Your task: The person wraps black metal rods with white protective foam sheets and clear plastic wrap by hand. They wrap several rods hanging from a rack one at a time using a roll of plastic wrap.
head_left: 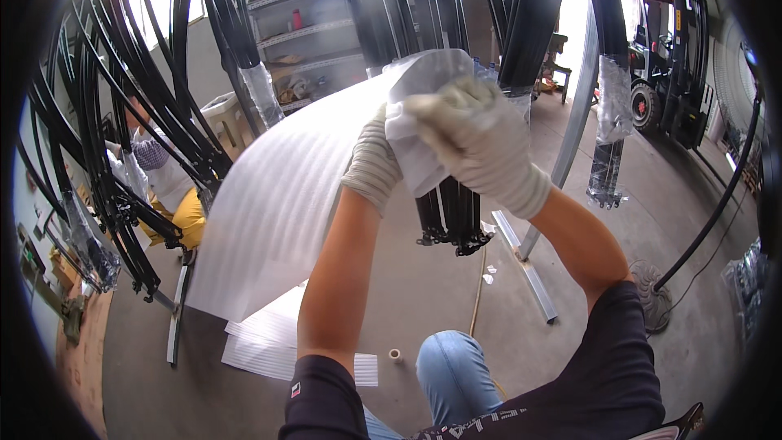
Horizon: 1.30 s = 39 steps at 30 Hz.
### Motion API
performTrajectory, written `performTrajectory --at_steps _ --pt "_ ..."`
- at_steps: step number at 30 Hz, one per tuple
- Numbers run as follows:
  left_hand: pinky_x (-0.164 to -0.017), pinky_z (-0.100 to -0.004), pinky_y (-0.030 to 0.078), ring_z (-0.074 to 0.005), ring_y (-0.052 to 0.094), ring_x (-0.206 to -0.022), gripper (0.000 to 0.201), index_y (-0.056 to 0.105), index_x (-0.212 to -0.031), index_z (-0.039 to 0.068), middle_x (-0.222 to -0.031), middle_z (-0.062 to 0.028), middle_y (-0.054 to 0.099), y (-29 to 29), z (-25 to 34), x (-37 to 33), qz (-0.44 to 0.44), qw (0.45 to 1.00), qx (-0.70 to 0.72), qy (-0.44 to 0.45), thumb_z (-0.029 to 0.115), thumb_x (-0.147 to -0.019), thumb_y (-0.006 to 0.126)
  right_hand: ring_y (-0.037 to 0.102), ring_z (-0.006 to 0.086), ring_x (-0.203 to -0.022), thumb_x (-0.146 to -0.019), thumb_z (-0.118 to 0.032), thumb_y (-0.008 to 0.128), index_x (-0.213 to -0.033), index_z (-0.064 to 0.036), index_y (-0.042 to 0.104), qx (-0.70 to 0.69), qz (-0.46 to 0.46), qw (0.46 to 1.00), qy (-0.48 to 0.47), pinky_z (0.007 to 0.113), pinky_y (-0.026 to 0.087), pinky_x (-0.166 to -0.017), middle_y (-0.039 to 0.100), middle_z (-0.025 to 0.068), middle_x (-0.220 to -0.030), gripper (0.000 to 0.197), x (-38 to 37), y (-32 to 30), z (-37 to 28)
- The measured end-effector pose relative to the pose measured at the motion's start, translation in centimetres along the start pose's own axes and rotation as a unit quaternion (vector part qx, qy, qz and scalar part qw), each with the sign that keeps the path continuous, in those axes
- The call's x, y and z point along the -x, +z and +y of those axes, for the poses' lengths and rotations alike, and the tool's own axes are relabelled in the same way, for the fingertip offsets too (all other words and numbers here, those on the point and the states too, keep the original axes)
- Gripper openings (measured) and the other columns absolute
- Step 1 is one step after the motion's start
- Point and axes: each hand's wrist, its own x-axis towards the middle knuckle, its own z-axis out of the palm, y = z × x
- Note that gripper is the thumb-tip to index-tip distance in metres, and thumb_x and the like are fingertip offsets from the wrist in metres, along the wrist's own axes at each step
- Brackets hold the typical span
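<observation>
A long white foam sheet [281, 175] curves around a hanging bundle of black metal bars [450, 216] in front of me. Its free end sweeps down to the left. My left hand [376, 159], in a white knit glove, grips the foam at the bundle's left side; the fingertips are hidden. On the other side, my right hand [489, 143], gloved too and slightly blurred, is closed at the foam's edge, pressing it against the bundle. The bars' lower ends stick out below the foam.
More black bar bundles [147, 114] hang at left, some ends in clear plastic. Foam sheets [269, 350] and a tape roll [396, 355] lie on the floor. A metal stand foot [525, 269], shelves [305, 33], a forklift [672, 73] and another person [167, 167] are around me.
</observation>
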Motion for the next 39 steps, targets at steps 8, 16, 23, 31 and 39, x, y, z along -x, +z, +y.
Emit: performTrajectory --at_steps 8,16,23,31,39 --pt "-0.076 -0.0337 0.044 -0.0254 0.059 -0.080 0.018 0.063 -0.080 0.009 -0.082 -0.0077 0.062 3.4 1.3 2.4 -0.078 0.261 -0.925 0.265 0.019 -0.072 0.051 0.060 0.0107 -0.071 -0.082 -0.026 0.053 -0.085 -0.0160 0.061 -0.046 -0.356 0.929 -0.090 0.027 0.048 -0.069 0.063 -0.0006 -0.079 0.014 -10.4 -1.0 0.2" --pt "-0.074 -0.0283 0.046 -0.0189 0.056 -0.093 0.027 0.056 -0.104 0.007 -0.100 -0.0072 0.059 0.7 -0.3 1.6 -0.032 0.192 -0.957 0.213 0.017 -0.080 0.046 0.060 0.0166 -0.081 -0.078 -0.030 0.054 -0.096 -0.0184 0.064 0.245 -0.543 0.769 -0.233 0.033 0.047 -0.070 0.063 0.0011 -0.090 0.023 -14.0 3.8 -2.5" --pt "-0.076 -0.0285 0.044 -0.0191 0.053 -0.088 0.031 0.051 -0.108 0.005 -0.095 -0.0061 0.056 -1.2 -2.0 6.3 0.128 0.851 -0.252 0.443 0.019 -0.081 0.054 0.060 0.0220 -0.082 -0.074 -0.020 0.059 -0.096 -0.0162 0.065 0.344 -0.503 0.742 -0.281 0.034 0.050 -0.068 0.063 0.0048 -0.094 0.024 -12.6 4.1 -0.9" --pt "-0.074 -0.0252 0.046 -0.0120 0.052 -0.084 0.034 0.048 -0.107 0.005 -0.097 -0.0043 0.054 0.8 3.6 -1.3 0.044 0.956 0.285 0.045 0.011 -0.075 0.061 0.058 0.0206 -0.091 -0.078 -0.023 0.056 -0.108 -0.0058 0.058 0.339 -0.500 0.772 -0.197 0.029 0.048 -0.077 0.063 0.0027 -0.098 0.034 -13.2 4.8 -1.2" --pt "-0.069 -0.0268 0.050 -0.0171 0.057 -0.085 0.034 0.048 -0.112 0.006 -0.097 -0.0087 0.057 0.9 1.3 0.7 -0.064 0.995 -0.022 0.080 0.009 -0.079 0.053 0.055 0.0130 -0.072 -0.079 -0.014 0.053 -0.093 -0.0105 0.058 -0.090 0.115 0.989 -0.021 0.025 0.044 -0.065 0.059 0.0007 -0.082 0.016 -11.3 -0.5 2.7"
